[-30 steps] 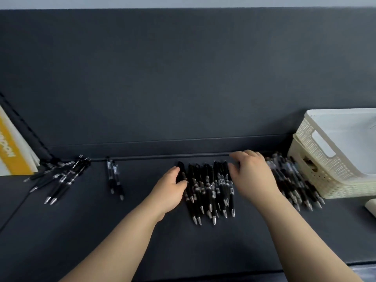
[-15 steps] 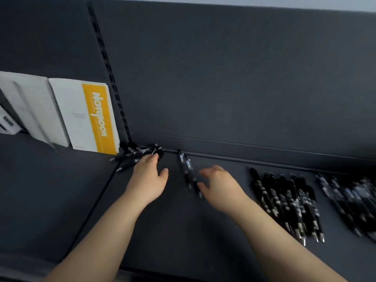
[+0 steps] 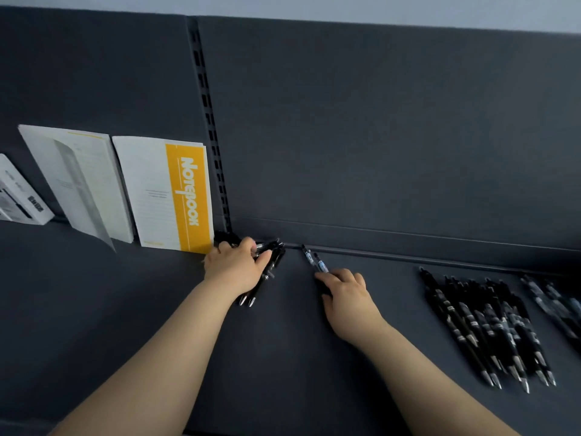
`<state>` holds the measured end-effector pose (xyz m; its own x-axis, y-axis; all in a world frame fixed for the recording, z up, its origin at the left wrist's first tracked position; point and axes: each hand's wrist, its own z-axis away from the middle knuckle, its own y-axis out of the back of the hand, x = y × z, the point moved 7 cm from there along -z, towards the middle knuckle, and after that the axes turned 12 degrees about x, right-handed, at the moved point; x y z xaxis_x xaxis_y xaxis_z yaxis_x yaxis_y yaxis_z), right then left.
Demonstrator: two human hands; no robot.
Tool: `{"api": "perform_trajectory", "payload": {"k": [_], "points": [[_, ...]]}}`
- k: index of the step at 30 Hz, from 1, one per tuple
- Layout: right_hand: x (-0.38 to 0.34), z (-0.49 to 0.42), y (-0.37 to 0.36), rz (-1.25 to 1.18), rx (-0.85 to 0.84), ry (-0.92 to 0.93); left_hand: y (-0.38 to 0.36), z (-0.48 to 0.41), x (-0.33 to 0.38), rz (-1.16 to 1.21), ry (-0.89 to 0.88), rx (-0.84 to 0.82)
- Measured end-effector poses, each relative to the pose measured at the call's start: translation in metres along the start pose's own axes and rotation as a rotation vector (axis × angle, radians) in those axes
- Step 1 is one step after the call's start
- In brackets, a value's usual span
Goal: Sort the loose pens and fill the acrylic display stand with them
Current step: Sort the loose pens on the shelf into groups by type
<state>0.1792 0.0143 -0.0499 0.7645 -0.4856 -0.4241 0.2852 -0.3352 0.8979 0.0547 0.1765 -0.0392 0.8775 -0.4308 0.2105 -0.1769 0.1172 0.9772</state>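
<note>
— What is the surface like?

— A dark grey shelf (image 3: 157, 325) with a matching back panel (image 3: 377, 136) and a slotted upright (image 3: 210, 127) in it. A strip of pale wall (image 3: 314, 4) shows above. At the left, a box (image 3: 19, 196), a white booklet (image 3: 78, 180) and a yellow-banded notebook (image 3: 176, 196) lean on the panel.

— And the pens?

— All lying on the shelf, black, in four groups. A pile (image 3: 272, 262) sits just right of the notebook, by the back edge. A pair (image 3: 314, 261) lies near it. Well to the right is a row (image 3: 481, 325), tips toward the person, and more pens (image 3: 553, 306) blur at the frame's edge.

— The left hand (image 3: 234, 267)?

— It is on the pile, fingers curled over the upper ends and thumb against the barrels, grasping them. Two tips poke out below the wrist.

— The right hand (image 3: 347, 294)?

— Palm down, fingers loosely bent, forefinger touching the lower end of the pair. Whether it pinches them or only rests there, I cannot tell; the fingers hide that end.
</note>
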Motion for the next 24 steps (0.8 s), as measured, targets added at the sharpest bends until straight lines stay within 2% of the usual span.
{"api": "perform_trajectory", "payload": {"k": [3, 7, 10, 14, 20, 22, 24], "points": [[0.0, 0.001, 0.001, -0.033, -0.02, -0.033, 0.003, 0.007, 0.004, -0.015, -0.073, -0.009], [0.0, 0.004, 0.001, -0.058, -0.06, -0.1, 0.0, 0.022, 0.011, 0.113, -0.217, -0.028], [-0.002, 0.004, 0.001, -0.069, -0.052, -0.144, -0.003, 0.029, 0.016, 0.162, -0.223, -0.084], [-0.003, 0.001, 0.001, -0.018, -0.026, -0.192, -0.012, 0.039, 0.03, -0.092, -0.314, -0.109], [0.009, 0.001, 0.005, -0.014, -0.028, -0.221, -0.007, 0.043, 0.037, -0.096, -0.323, -0.1], [0.013, 0.005, 0.009, -0.137, -0.026, -0.222, -0.005, 0.041, 0.038, -0.033, -0.307, -0.116], [0.02, 0.01, 0.014, -0.36, -0.021, -0.268, -0.004, 0.038, 0.037, 0.24, -0.205, -0.16]]}}
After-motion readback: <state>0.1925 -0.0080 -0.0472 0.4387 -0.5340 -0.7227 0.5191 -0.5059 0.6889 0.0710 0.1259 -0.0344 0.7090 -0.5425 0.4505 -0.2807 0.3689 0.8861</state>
